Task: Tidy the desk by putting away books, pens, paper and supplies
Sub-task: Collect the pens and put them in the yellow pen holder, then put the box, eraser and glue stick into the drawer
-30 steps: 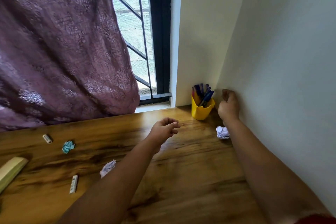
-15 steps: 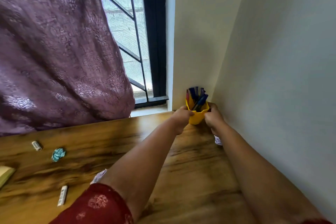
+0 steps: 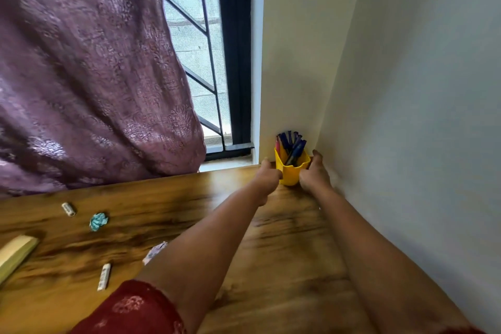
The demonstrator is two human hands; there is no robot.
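Cup [image 3: 291, 175] of pens [image 3: 291, 145] sits in the far right corner, left hand [image 3: 267, 177] and right hand [image 3: 314, 175] wrapped round its sides. Looks like light, smooth plastic and top-heavy, so I'd grip low and keep it upright.

Both arms outstretched, left hand [image 3: 267, 174] and right hand [image 3: 314, 174] cupped inward.

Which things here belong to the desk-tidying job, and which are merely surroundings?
Job: yellow pen holder gripped between left hand and right hand; teal paper ball; white crumpled paper; two small tubes; book.
Surroundings: curtain; window; wall.
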